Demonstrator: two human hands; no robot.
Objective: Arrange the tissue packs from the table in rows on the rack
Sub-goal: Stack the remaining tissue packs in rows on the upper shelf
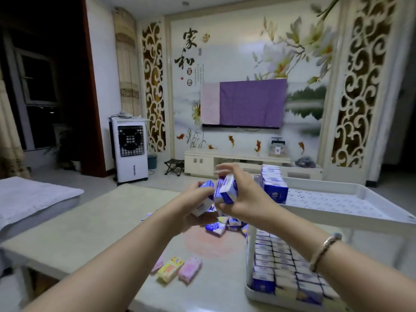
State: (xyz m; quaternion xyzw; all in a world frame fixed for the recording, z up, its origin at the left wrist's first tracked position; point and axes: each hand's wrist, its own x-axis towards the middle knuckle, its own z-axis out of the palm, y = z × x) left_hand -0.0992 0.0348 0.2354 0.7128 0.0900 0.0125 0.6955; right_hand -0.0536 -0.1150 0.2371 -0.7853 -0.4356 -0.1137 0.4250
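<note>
Fingers (221, 168) of the right hand (243, 197) are clamped on a blue tissue pack (226, 191); the left hand (191, 203) is closed around another pack (203, 204). Both are held above the tabletop (90, 226), near the rack (337, 199). Loose packs (225, 225) lie below.

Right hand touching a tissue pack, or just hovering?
Touching. Head view: the right hand has its fingers wrapped around a blue-and-white tissue pack, no gap visible.
</note>
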